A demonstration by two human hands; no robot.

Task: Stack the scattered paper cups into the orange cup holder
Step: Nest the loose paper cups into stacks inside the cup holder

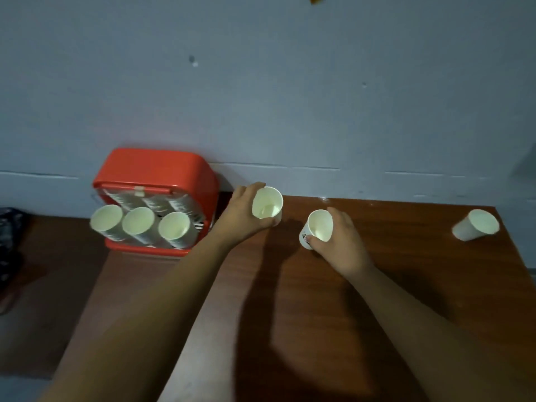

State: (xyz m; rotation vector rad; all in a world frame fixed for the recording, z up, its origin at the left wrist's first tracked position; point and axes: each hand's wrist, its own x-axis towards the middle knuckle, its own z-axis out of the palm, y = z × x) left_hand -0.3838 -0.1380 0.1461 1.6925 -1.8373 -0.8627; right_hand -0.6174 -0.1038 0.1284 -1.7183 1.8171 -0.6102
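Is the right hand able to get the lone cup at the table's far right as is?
Probably not yet: the right hand already grips a printed cup. Bare table lies between it and the lone cup, so nothing blocks the way.

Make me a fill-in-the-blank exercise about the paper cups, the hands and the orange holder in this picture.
The orange cup holder shows ____ cup stacks. The left hand grips one cup, the right hand another cup; ____ cups are held. The loose cup sits at the table's far ____ end.
Missing: three; two; right.
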